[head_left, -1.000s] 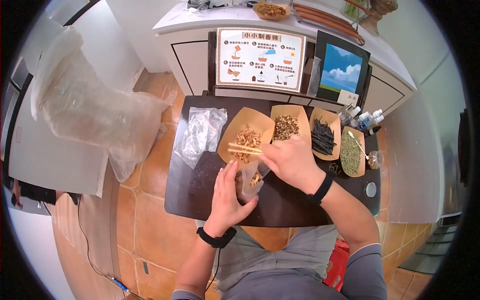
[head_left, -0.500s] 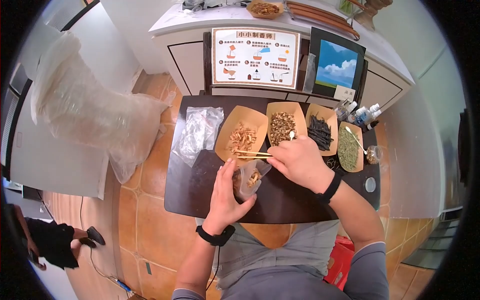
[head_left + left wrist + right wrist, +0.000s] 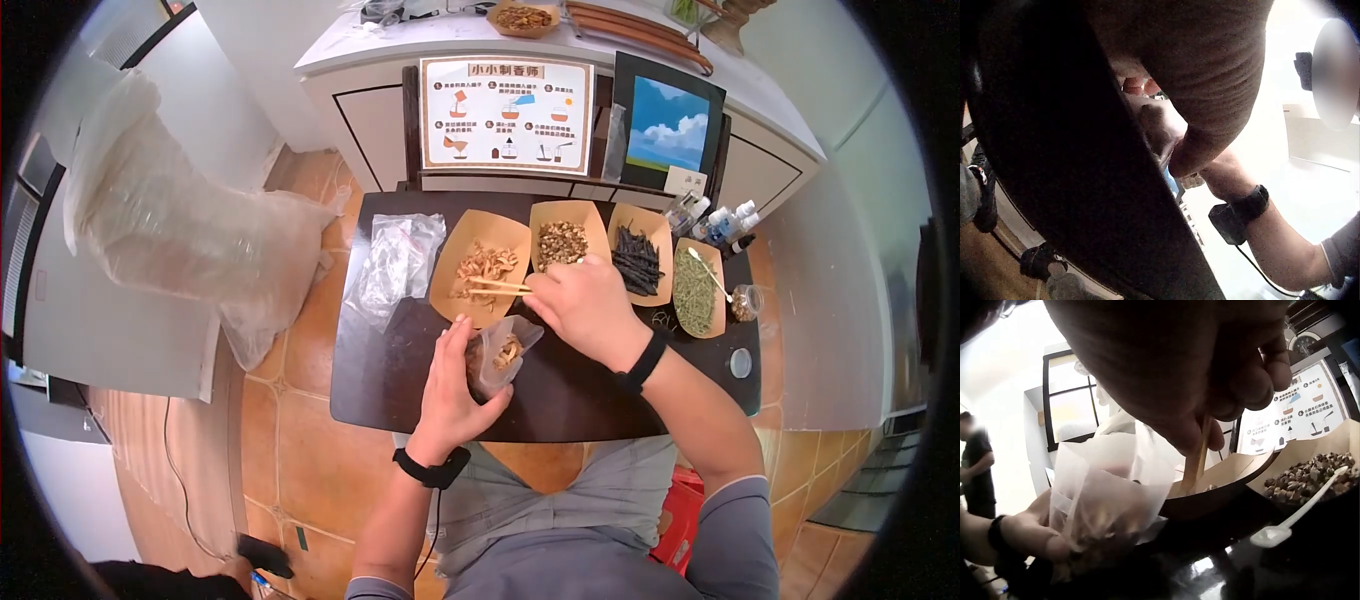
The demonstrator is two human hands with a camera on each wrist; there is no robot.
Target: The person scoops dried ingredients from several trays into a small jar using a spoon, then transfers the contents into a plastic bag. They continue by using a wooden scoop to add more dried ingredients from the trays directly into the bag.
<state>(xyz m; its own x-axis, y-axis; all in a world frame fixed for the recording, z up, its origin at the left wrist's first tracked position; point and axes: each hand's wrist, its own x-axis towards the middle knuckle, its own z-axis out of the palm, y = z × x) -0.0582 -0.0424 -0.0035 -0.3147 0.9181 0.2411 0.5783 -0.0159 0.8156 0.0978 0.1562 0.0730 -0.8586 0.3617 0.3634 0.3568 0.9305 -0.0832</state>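
My left hand (image 3: 455, 390) holds a translucent bag (image 3: 497, 358) upright, fingers on one side and thumb on the other, low over the dark table. Brownish dried pieces show inside it; the bag also fills the middle of the right wrist view (image 3: 1110, 487). My right hand (image 3: 590, 308) pinches wooden tweezers (image 3: 500, 287), their tips over the near part of a paper tray (image 3: 450, 265) of light-brown dried shavings (image 3: 487, 264). Behind that hand stands a paper tray (image 3: 592, 222) of dark brown bits. In the left wrist view my left hand (image 3: 1210, 75) hides most of the bag.
To the right are trays of black sticks (image 3: 637, 262) and green dried herb (image 3: 697, 298), small bottles (image 3: 725, 222) and a jar (image 3: 746, 302). A white spoon (image 3: 1272, 536) leans on the brown-bits tray. Crumpled clear plastic (image 3: 400, 262) lies left; an instruction board (image 3: 507, 115) stands behind.
My right hand and the tweezers dipped toward the bag's mouth, then rose back over the shavings tray. My left hand keeps its hold on the bag. Someone on the left has moved nearer.
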